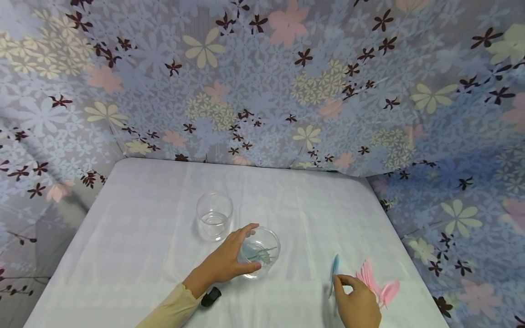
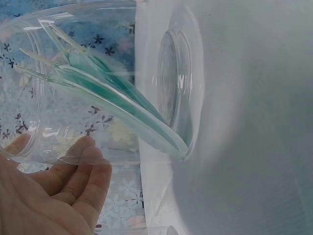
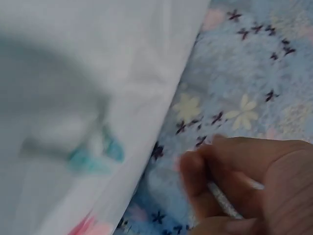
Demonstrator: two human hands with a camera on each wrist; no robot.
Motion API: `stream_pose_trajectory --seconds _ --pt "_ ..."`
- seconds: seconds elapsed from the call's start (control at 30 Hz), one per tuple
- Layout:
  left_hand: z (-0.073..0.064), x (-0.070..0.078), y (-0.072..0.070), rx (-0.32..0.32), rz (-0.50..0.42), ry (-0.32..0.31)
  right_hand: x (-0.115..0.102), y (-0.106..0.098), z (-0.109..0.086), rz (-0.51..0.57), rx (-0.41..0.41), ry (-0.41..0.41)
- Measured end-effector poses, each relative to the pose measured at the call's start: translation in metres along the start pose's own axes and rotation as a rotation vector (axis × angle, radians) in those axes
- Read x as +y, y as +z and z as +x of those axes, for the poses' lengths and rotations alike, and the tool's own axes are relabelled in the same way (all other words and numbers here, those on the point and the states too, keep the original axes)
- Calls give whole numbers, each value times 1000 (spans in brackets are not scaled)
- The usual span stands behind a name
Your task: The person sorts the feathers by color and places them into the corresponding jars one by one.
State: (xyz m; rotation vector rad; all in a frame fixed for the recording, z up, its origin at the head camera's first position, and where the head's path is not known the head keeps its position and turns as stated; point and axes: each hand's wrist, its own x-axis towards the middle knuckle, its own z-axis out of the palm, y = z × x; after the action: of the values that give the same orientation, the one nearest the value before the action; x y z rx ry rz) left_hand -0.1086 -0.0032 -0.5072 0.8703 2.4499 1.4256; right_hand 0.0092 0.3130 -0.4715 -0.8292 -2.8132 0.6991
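My left hand (image 1: 225, 259) grips a clear glass cup (image 1: 274, 262), thumb on the near side and fingers behind. Inside the cup lean several teal feathers (image 2: 107, 98), their tips near its base. Over the right part of the table, the thumb and index finger of my right hand (image 1: 357, 300) come together beside a blue feather (image 1: 335, 264). In the right wrist view, blurred blue feathers (image 3: 113, 149) show on the cloth, apart from the curled fingers. Whether those fingers pinch anything cannot be made out.
Behind my left hand stands another clear cup (image 1: 214, 216). Pink feathers (image 1: 388, 291) lie to the right of my right hand. A small black object (image 1: 211, 297) is beside my left wrist. Flowered cloth (image 1: 262, 82) hangs behind the white-covered table (image 1: 156, 191).
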Motion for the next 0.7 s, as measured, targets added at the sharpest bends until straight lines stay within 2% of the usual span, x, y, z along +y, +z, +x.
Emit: stream_pose_trajectory --seconds 0.13,0.27,0.57,0.7 --pt "0 0 1 3 5 2 15 -4 0 -47 -125 62" --pt "1 1 0 9 6 -2 22 -4 3 -67 -190 100" --pt "1 4 -1 0 -6 -19 31 1 2 -95 -253 140" --pt "0 3 1 -1 -7 -17 34 7 1 -100 -283 183"
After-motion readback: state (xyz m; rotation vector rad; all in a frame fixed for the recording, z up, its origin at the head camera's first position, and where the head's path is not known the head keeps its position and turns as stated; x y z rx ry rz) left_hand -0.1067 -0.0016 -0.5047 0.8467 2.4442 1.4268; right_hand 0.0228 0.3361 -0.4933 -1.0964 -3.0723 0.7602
